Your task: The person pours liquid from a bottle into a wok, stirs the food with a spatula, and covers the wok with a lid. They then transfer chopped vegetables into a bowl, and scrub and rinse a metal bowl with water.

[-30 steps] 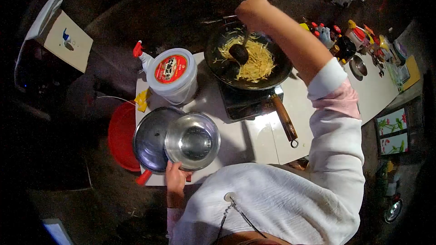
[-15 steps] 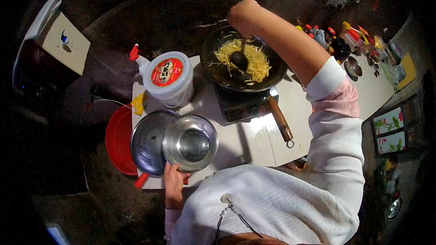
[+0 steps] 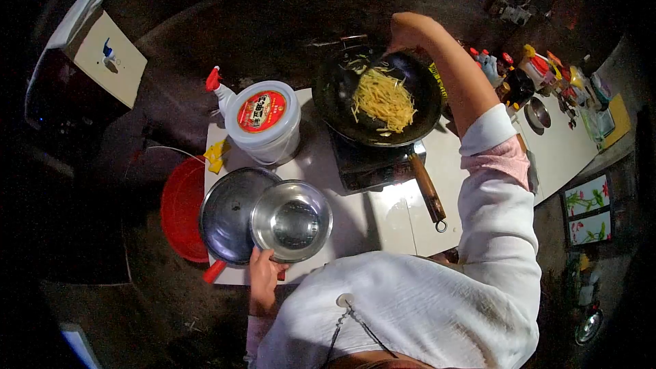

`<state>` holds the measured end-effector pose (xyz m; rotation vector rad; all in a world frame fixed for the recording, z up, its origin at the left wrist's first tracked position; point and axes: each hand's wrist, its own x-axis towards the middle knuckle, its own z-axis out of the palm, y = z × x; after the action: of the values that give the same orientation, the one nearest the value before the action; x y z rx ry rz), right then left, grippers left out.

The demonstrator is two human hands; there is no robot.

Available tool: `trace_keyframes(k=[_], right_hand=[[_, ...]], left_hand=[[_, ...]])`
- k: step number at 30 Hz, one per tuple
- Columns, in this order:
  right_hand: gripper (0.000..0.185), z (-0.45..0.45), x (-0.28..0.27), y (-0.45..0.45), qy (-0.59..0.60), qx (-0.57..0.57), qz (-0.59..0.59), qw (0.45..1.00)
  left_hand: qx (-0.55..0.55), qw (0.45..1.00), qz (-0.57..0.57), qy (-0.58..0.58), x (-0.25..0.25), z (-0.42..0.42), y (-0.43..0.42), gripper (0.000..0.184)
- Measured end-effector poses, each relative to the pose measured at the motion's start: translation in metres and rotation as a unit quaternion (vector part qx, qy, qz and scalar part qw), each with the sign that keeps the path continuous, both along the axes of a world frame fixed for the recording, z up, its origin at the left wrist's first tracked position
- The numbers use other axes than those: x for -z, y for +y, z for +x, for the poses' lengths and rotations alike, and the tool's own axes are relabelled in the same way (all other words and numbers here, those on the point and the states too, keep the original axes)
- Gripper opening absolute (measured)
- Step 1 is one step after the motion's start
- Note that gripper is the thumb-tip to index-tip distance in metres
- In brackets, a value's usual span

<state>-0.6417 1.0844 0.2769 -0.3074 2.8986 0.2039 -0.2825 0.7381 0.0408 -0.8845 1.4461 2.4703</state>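
Observation:
Pale shredded food (image 3: 385, 101) lies heaped in a black wok (image 3: 429, 119) on a dark stove (image 3: 372, 169). Over the wok's far side is my right hand (image 3: 410, 31), its fingers closed round the handle of a dark ladle (image 3: 348, 80), whose head rests at the wok's left part. The wok's wooden handle (image 3: 427, 188) points toward me. At the table's front left, my left hand (image 3: 264, 273) grips the near rim of a shiny metal bowl (image 3: 292, 222). This bowl overlaps a larger dark round lid or pan (image 3: 229, 215).
A white lidded bucket (image 3: 263, 123) and a spray bottle (image 3: 220, 92) stand at the table's (image 3: 393, 222) left. Beneath that edge is a red basin (image 3: 181, 208). Bottles (image 3: 523, 85) and a small metal bowl (image 3: 538, 113) are at the right.
The ladle head has moved from the middle of the food to the wok's left side, and the food sits in a tighter heap. My right hand has shifted right; my left hand stays at the bowl.

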Motion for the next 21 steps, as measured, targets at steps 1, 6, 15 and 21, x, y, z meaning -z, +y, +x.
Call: trace_keyframes(k=[1,6,15,21], right_hand=[[0.029,-0.009,0.01,0.002,0.019,-0.012,-0.008,1.0],[0.032,-0.039,0.061,0.044,0.021,-0.043,-0.043,0.998],[0.029,0.037,0.036,0.074,0.203,-0.022,-0.014,0.979],[0.005,0.063,0.079,0.046,0.315,-0.026,0.066,0.946]], left_hand=[[0.001,1.0,-0.002,0.001,0.002,-0.001,-0.001,0.031],[-0.006,1.0,-0.011,-0.007,0.002,-0.008,0.003,0.032],[0.0,1.0,-0.012,-0.005,0.007,0.001,-0.001,0.041],[0.01,1.0,-0.016,0.005,-0.003,-0.006,0.007,0.042]])
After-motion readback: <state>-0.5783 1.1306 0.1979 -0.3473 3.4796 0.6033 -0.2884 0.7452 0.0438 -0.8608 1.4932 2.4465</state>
